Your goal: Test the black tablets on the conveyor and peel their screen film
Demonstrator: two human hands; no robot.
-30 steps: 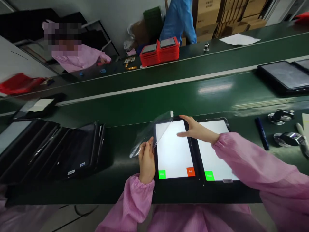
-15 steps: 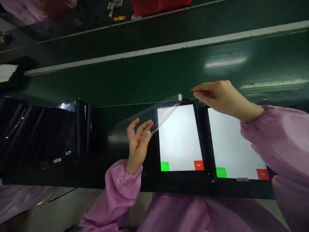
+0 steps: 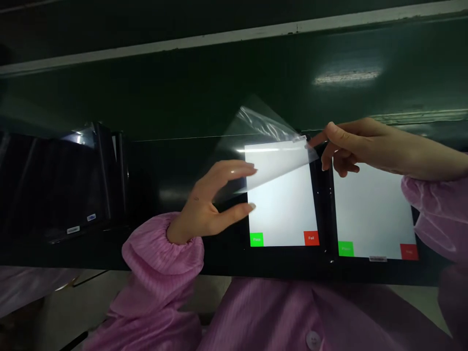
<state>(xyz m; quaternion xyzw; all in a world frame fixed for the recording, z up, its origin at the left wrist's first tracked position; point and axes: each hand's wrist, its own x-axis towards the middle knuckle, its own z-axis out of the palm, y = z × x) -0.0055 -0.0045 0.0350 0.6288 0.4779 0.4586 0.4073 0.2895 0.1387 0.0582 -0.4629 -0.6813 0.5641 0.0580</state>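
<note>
A clear plastic film (image 3: 268, 131) lies slantwise over the top of a tablet (image 3: 283, 204) whose lit white screen shows a green "Pass" and a red "Fail" box. My left hand (image 3: 208, 200) is at the tablet's left edge, thumb and fingers apart, with nothing gripped; its fingers are beside the film. At the tablet's upper right corner, my right hand (image 3: 351, 146) reaches with its index finger to the film's corner, touching or almost touching it. Its thumb is raised away and the other fingers are loosely bent. Under that hand lies a second lit tablet (image 3: 373, 209).
Several dark tablets (image 3: 73, 185) lean in a row at the left of the dark green bench (image 3: 175, 97). A pale strip (image 3: 219, 36) runs along the far side. Pink sleeves cover both my forearms.
The film has come down and right from hanging off my left hand to lying across the tablet's top. My left hand has turned and spread; my right index finger has reached the film's corner.
</note>
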